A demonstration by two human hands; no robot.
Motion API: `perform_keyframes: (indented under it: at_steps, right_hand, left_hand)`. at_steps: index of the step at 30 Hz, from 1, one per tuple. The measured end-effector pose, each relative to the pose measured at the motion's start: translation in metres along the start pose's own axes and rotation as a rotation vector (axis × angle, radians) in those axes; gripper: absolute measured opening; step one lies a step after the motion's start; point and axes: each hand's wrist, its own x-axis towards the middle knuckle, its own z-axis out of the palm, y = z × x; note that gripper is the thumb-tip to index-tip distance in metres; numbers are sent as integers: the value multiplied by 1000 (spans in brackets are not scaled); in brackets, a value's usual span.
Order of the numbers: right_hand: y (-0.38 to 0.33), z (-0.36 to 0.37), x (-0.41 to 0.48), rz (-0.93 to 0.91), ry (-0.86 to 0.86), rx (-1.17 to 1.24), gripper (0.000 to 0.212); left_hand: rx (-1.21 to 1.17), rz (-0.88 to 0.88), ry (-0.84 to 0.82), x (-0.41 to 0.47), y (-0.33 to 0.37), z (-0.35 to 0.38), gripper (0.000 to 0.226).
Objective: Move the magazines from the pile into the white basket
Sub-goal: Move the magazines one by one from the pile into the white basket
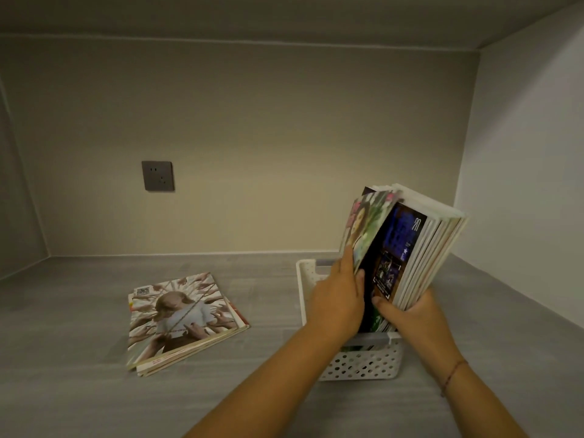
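A white perforated basket stands on the grey counter at the right. Several magazines stand upright in it, leaning to the right. My right hand grips the lower edge of that bundle. My left hand holds a magazine with a green portrait cover at the bundle's left side, with its fingers against the cover. A small pile of magazines lies flat on the counter to the left; its top cover shows a person ringed by reaching hands.
The grey counter sits in an alcove, closed by a back wall, a right side wall close beside the basket, and a ceiling. A dark wall socket is set in the back wall above the pile.
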Motion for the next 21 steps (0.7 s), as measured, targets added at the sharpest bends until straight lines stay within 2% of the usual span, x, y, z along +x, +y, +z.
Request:
perform_keyframes:
  at_steps: [5,8,12,17,21]
  right_hand:
    - [-5,-3,0,-39,-71,36,71]
    - [-2,-4,1,-35,-69,32,79]
    - [-1,-4,2,-41,-70,40,81]
    - [-2,-4,2,-74,-54,65,71]
    - [-2,-4,1,-66,-36,57,69]
  left_hand:
    - [-238,-45,-328,-6,-8,-6,55]
    - [-185,-54,-416,-4,-15,-7,56]
    - [-207,9,-395,6,-11,-5,54]
    - [-215,91,-294,15,-10,-6,42]
    - [-33,125,-168,17,-6,-2,32]
